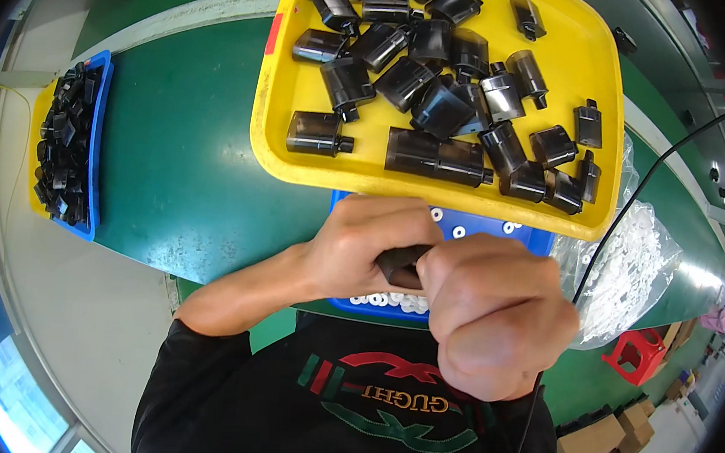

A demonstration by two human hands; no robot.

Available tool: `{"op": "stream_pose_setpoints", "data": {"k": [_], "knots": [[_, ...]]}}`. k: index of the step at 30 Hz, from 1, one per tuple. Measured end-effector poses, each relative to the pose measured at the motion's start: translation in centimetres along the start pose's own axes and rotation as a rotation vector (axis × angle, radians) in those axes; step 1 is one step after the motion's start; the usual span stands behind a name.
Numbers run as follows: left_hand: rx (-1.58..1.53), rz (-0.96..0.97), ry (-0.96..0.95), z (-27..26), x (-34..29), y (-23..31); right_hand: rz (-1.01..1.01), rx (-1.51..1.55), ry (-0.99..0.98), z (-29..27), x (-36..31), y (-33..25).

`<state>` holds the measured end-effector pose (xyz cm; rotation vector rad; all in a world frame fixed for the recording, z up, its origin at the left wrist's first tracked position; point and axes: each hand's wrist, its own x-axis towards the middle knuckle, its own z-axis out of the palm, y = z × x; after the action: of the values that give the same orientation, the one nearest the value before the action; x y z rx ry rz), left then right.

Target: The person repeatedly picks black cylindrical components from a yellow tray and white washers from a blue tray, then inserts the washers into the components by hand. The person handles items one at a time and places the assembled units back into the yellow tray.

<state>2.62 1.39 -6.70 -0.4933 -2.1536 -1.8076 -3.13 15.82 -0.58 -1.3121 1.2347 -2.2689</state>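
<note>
In front of my chest, my left hand (379,238) is closed around a dark smoky plastic cartridge (401,265), of which only a short part shows. My right hand (497,316) is a fist pressed against the right end of that piece; whatever its fingers grip is hidden. Beneath both hands lies a blue tray (542,240) with small white rings (458,232), some scattered and others heaped at its near edge. Just beyond stands a yellow tray (332,176) of loose dark translucent cartridges (405,84), each with a narrow black nozzle.
Far left, a blue-rimmed tray (97,151) is piled with black parts (66,144). A clear bag (625,275) of white pieces lies to the right. A black cable (642,186) hangs down past the bag. A red stool (636,356) and cardboard boxes (592,445) stand on the floor.
</note>
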Motion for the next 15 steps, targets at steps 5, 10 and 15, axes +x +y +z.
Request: {"op": "stream_pose_setpoints", "data": {"k": [5,10,15], "knots": [[0.046,0.016,-0.070,-0.6,0.9,0.6,-0.006,-0.013,0.043,-0.5,0.8,-1.6],[0.118,-0.064,-0.004,-2.0,1.6,1.8,0.014,-0.121,0.020,-1.7,0.7,-3.9],[0.249,-0.012,-0.004,-2.8,2.2,2.7,0.200,-0.758,-0.344,-4.6,-2.0,-5.4]]}}
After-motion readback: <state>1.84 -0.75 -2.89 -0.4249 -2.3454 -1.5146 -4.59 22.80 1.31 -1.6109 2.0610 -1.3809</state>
